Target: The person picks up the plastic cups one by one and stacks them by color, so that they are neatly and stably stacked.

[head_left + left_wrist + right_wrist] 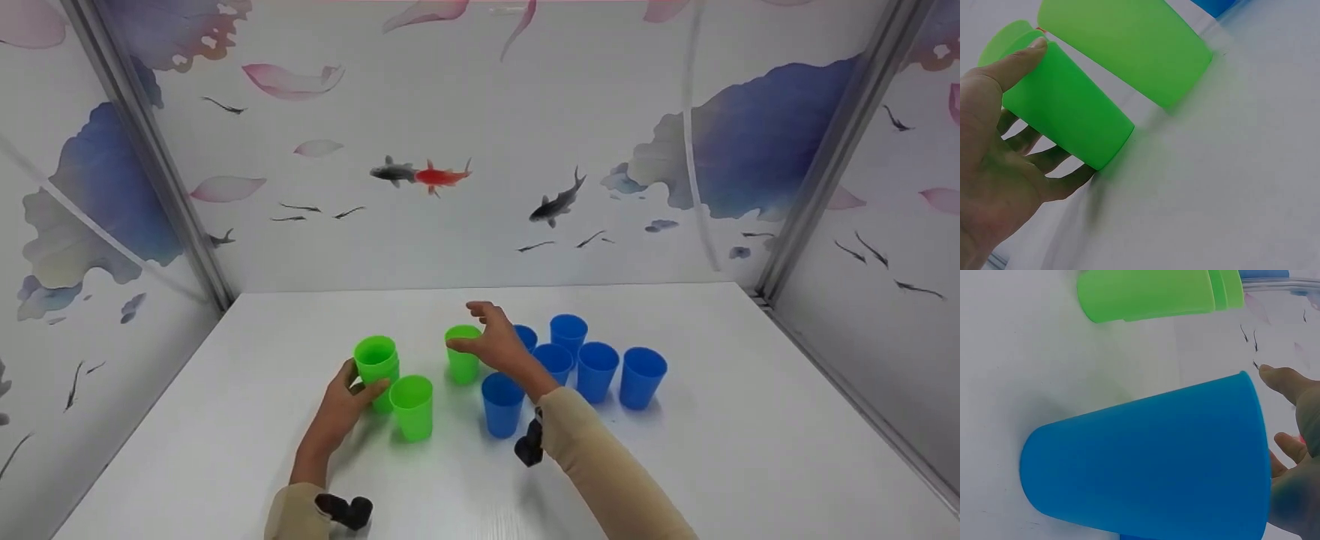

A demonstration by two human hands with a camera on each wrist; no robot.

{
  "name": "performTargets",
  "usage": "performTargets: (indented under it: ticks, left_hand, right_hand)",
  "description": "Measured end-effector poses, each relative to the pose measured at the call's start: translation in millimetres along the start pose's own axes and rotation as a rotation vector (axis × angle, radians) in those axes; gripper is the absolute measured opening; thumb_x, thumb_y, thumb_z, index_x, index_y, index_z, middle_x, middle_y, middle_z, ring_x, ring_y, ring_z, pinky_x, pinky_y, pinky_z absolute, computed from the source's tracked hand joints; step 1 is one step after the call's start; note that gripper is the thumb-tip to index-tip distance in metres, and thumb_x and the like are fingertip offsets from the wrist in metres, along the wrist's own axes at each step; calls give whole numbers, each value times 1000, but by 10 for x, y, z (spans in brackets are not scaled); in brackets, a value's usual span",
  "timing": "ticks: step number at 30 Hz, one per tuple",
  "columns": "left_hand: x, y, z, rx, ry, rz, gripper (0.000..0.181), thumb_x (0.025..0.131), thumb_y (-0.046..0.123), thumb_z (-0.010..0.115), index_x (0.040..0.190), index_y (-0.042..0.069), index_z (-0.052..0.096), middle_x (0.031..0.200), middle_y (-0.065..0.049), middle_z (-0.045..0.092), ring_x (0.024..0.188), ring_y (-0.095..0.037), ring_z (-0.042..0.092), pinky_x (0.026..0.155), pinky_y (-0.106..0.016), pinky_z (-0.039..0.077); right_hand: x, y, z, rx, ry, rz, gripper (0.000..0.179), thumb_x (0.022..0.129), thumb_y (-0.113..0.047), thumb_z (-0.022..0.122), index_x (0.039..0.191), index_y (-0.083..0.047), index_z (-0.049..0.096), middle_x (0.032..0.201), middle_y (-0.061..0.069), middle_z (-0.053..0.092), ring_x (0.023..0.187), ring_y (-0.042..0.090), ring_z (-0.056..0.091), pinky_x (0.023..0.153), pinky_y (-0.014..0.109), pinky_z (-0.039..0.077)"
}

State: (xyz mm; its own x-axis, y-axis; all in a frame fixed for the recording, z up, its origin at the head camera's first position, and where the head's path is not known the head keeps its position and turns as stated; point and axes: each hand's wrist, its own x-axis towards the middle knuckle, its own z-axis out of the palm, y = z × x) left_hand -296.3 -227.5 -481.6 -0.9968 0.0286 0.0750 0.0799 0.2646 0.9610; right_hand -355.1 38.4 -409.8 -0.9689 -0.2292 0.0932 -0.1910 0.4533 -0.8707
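Note:
My left hand (pixel 335 411) grips a pair of nested green cups (pixel 377 367) standing upright at the left. In the left wrist view the thumb presses on the side of the green cup (pixel 1067 107), and the fingers curve round beneath it. Close by, to the right, stands a single green cup (pixel 412 411). Over another green cup (pixel 463 365) farther back, my right hand (pixel 501 346) hovers with thumb and fingers spread, holding nothing. In the right wrist view, a large blue cup (pixel 1145 464) partly hides the right hand (pixel 1307 422).
One blue cup (pixel 502 409) stands under my right forearm. More blue cups (pixel 597 375) cluster to the right, the outermost blue cup (pixel 643 381) slightly apart. All are on a white table (pixel 675 472) between patterned panels (pixel 480 240).

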Motion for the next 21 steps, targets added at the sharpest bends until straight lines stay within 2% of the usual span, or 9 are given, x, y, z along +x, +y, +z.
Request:
performTargets:
  ticks: [14,21]
  left_hand:
    - [0,-15,-10,3,3,-8,81,95,38,68,157,8,25,163,-20,27,150,-44,30,122,-56,30]
    - [10,-16,-5,-10,3,-9,82,95,36,69,157,7,24,164,-20,27,150,-43,30,122,-54,30]
  right_hand:
    - [10,-29,50,-30,-24,0,79,88,-28,79,152,-9,37,156,17,40,147,36,38,117,52,39]
    - [24,13,80,-58,-35,65,81,86,-28,80,152,-9,36,156,17,39,144,36,41,117,51,40]
